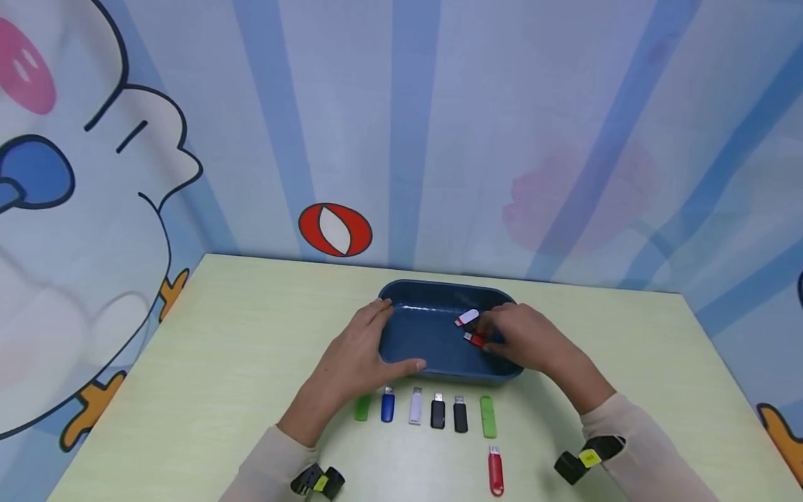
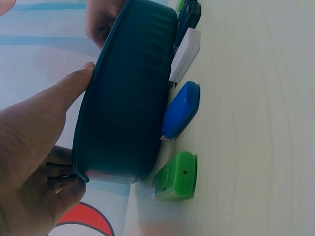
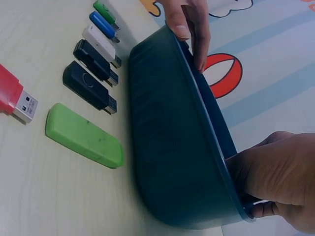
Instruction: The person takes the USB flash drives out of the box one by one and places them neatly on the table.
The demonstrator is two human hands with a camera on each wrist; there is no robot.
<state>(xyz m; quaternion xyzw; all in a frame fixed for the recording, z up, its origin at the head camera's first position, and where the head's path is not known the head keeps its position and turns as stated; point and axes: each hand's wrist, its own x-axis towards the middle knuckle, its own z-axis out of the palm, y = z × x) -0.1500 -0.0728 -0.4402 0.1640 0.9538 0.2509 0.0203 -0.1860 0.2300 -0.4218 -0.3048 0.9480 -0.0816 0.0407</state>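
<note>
My left hand holds the near left corner of a dark blue plastic tray, thumb over the front rim and fingers at the left rim. Inside the tray's right part is my right hand, its fingers bent down among several USB sticks. Beside those fingers lie a white and red stick and a red stick, with something black between them. In the right wrist view the tray wall hides the right fingertips, so I cannot tell whether they pinch a stick.
Before the tray, USB sticks stand in a row: green, blue, white, black, another black and light green. Nearer lies a red stick. A printed backdrop rises behind the pale table.
</note>
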